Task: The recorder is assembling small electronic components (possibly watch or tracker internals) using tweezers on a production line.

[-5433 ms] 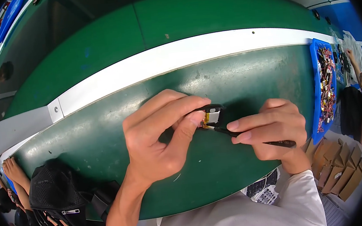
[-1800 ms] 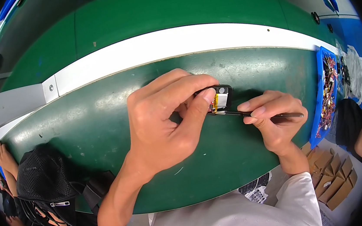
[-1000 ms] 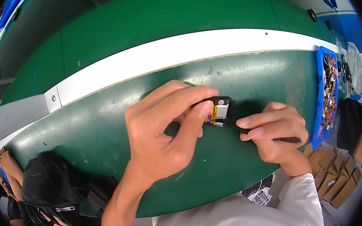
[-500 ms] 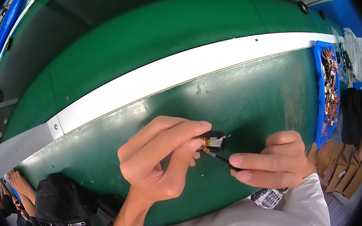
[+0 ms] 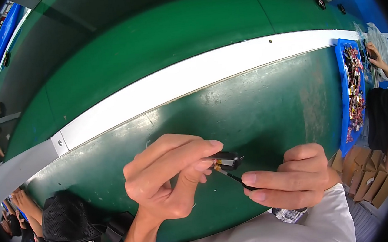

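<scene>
Over the green table, my left hand [image 5: 164, 176] pinches a small black plastic case [image 5: 232, 160] between thumb and fingertips. A flat silvery part shows in the case's opening, with orange and reddish bits at the end near my thumb. My right hand [image 5: 297, 178] grips a thin black tool [image 5: 233, 178] with a pale tip. That tip meets the case at the orange bits, beside my left thumb; whether it presses on them is too small to tell. The tool's rear end is hidden in my right fingers.
At the right stands a blue tray [image 5: 343, 92] heaped with small wired parts. Cardboard boxes [image 5: 370, 181] sit below it. A white rail [image 5: 190, 79] crosses the green tabletop [image 5: 266, 95]. A black mesh cap [image 5: 68, 217] on a person is at lower left; another person's hand [image 5: 374, 55] is far right.
The case has tilted, showing less of its silvery inside, and both hands sit slightly lower. Another person's hand has appeared beyond the blue tray.
</scene>
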